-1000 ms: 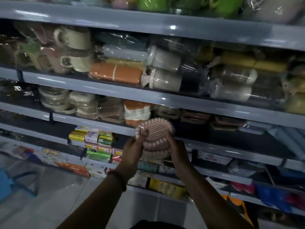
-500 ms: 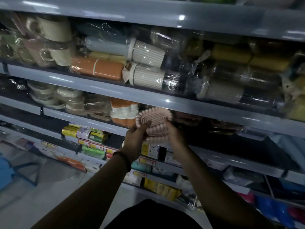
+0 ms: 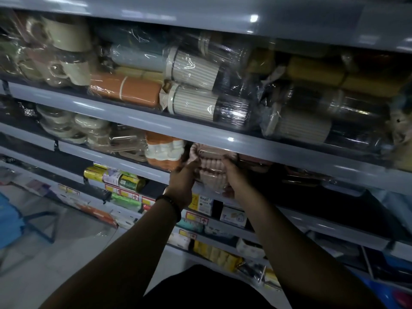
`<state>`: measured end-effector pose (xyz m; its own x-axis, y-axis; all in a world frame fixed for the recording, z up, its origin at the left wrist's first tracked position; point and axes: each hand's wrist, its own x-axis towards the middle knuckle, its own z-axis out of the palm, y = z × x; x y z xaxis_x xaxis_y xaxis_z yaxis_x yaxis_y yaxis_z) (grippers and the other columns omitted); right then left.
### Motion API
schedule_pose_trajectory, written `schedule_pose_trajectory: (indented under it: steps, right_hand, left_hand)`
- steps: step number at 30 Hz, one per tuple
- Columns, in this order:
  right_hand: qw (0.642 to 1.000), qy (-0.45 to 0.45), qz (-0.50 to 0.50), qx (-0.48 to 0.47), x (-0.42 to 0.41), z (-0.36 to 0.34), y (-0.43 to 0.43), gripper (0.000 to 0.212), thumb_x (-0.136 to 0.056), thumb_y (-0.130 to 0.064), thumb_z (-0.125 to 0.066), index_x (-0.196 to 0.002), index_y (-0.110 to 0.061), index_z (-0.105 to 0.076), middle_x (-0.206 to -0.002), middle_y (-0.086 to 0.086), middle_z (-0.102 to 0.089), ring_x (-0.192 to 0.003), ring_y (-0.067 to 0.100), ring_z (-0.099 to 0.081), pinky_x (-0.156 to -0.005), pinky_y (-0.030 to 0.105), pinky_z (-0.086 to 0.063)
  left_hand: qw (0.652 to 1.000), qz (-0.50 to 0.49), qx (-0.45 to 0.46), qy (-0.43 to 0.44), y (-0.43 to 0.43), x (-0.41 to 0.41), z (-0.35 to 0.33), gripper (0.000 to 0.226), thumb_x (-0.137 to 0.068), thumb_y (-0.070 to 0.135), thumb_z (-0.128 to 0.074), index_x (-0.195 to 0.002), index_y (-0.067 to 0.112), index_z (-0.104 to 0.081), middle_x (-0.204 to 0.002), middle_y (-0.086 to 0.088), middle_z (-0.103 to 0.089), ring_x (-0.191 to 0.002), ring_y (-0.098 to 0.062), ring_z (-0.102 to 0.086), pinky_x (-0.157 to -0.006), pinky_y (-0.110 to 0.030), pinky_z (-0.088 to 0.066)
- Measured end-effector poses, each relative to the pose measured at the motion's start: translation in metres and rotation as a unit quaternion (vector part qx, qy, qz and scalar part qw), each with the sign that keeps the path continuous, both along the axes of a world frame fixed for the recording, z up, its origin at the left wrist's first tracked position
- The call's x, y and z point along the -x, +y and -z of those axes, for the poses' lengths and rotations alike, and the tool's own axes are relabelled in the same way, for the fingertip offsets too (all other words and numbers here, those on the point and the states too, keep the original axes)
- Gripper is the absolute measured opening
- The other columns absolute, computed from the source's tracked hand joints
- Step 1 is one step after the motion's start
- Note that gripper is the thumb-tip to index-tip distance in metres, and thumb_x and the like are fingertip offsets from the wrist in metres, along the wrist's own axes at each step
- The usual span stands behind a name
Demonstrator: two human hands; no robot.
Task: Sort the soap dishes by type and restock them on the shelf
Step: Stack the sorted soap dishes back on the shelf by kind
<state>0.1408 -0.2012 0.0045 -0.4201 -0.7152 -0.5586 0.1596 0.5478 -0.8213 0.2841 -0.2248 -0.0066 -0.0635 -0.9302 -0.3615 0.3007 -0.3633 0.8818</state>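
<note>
A stack of pink scalloped soap dishes (image 3: 210, 169) sits between both my hands at the mouth of the soap dish shelf (image 3: 133, 162), its top partly under the grey shelf lip above. My left hand (image 3: 181, 184) grips its left side and my right hand (image 3: 235, 177) grips its right side. Just left of it stands a wrapped orange and white stack of soap dishes (image 3: 163, 150). Further left lie cream wrapped soap dishes (image 3: 89, 128). Dark dishes (image 3: 256, 163) lie in shadow to the right.
The shelf above holds wrapped ribbed cups (image 3: 191, 68), an orange tumbler pack (image 3: 124, 89) and mugs (image 3: 64, 52). Below are small boxed goods (image 3: 116, 177) with yellow price tags. Grey floor and a blue object (image 3: 10, 217) lie at the lower left.
Both hands have lifted the pink stack up and forward, from in front of the lower shelves into the soap dish shelf opening beside the orange and white stack.
</note>
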Motion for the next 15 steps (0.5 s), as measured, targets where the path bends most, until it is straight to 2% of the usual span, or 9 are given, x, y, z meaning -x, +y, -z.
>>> schedule_pose_trajectory:
  steps: [2,4,5,7,9,11,12,14,15]
  right_hand:
    - [1.0,0.022,-0.017,-0.004,-0.001,0.003,-0.006,0.065,-0.085,-0.075,-0.062,-0.123,-0.022,-0.066,-0.114,0.009,-0.067,-0.092,0.026,-0.066,-0.063,0.032,-0.051]
    - [0.999,0.019,-0.027,-0.002,-0.003,-0.002,-0.008,0.062,-0.088,-0.074,-0.061,-0.123,-0.022,-0.066,-0.114,0.008,-0.068,-0.093,0.024,-0.067,-0.065,0.032,-0.052]
    - [0.999,0.011,-0.032,0.003,-0.002,-0.002,-0.011,0.057,-0.092,-0.07,-0.059,-0.117,-0.019,-0.068,-0.102,0.008,-0.072,-0.086,0.021,-0.068,-0.062,0.028,-0.052]
    - [0.998,-0.006,-0.058,0.007,-0.001,-0.006,-0.014,0.049,-0.103,-0.057,-0.05,-0.091,-0.012,-0.066,-0.06,0.0,-0.068,-0.059,0.012,-0.063,-0.045,0.015,-0.047]
    - [0.997,-0.01,-0.07,-0.005,-0.003,-0.011,-0.014,0.053,-0.106,-0.054,-0.046,-0.075,-0.012,-0.058,-0.047,0.0,-0.057,-0.052,0.012,-0.052,-0.034,0.01,-0.035]
    - [0.997,-0.031,-0.068,-0.024,-0.002,-0.009,-0.016,0.055,-0.106,-0.053,-0.045,-0.08,-0.008,-0.062,-0.06,0.012,-0.065,-0.057,0.019,-0.061,-0.037,0.012,-0.038]
    - [0.997,-0.026,-0.073,-0.01,-0.003,-0.008,-0.017,0.056,-0.107,-0.052,-0.045,-0.096,-0.002,-0.069,-0.08,0.022,-0.075,-0.075,0.026,-0.073,-0.047,0.015,-0.046]
    - [0.997,-0.025,-0.067,-0.005,-0.005,-0.017,-0.009,0.06,-0.108,-0.045,-0.046,-0.136,0.005,-0.061,-0.137,0.03,-0.062,-0.125,0.038,-0.065,-0.085,0.032,-0.057]
    - [0.998,-0.031,-0.055,-0.001,-0.005,-0.02,-0.005,0.059,-0.108,-0.043,-0.049,-0.142,0.005,-0.057,-0.147,0.028,-0.055,-0.128,0.039,-0.062,-0.095,0.038,-0.055]
  left_hand:
    - [1.0,-0.002,0.008,0.0,-0.004,0.0,0.004,0.037,-0.104,0.013,-0.063,-0.136,-0.006,-0.062,-0.141,-0.029,-0.063,-0.128,-0.041,-0.064,-0.073,-0.02,-0.057]
    - [1.0,-0.018,0.017,-0.001,-0.004,0.0,0.006,0.037,-0.102,0.009,-0.063,-0.137,-0.005,-0.063,-0.136,-0.028,-0.067,-0.123,-0.04,-0.067,-0.068,-0.018,-0.059]
    - [0.999,-0.03,0.022,-0.002,-0.003,0.001,0.008,0.037,-0.1,0.006,-0.064,-0.136,-0.002,-0.064,-0.131,-0.024,-0.071,-0.117,-0.037,-0.071,-0.066,-0.02,-0.059]
    - [0.999,-0.042,0.03,-0.005,-0.003,0.003,0.015,0.04,-0.096,0.005,-0.067,-0.136,0.005,-0.066,-0.125,-0.017,-0.075,-0.113,-0.033,-0.073,-0.074,-0.027,-0.062]
    - [0.999,-0.04,0.014,-0.009,-0.002,0.007,0.016,0.044,-0.094,0.009,-0.069,-0.138,0.006,-0.064,-0.127,-0.013,-0.074,-0.114,-0.034,-0.071,-0.088,-0.038,-0.06]
    - [0.999,-0.027,-0.014,-0.031,-0.001,0.008,0.014,0.045,-0.097,0.012,-0.065,-0.141,0.005,-0.06,-0.131,-0.013,-0.069,-0.117,-0.032,-0.068,-0.091,-0.041,-0.053]
    - [0.999,-0.017,-0.02,-0.038,-0.001,0.007,0.015,0.044,-0.099,0.013,-0.063,-0.142,0.005,-0.059,-0.131,-0.013,-0.068,-0.117,-0.03,-0.067,-0.093,-0.042,-0.051]
    - [0.999,-0.015,-0.037,-0.017,0.0,0.003,0.015,0.04,-0.099,0.011,-0.061,-0.138,0.006,-0.063,-0.122,-0.007,-0.07,-0.108,-0.023,-0.067,-0.09,-0.038,-0.049]
    - [0.999,-0.016,-0.049,-0.004,-0.001,0.001,0.017,0.037,-0.098,0.01,-0.061,-0.135,0.007,-0.066,-0.118,-0.007,-0.073,-0.108,-0.023,-0.067,-0.086,-0.036,-0.049]
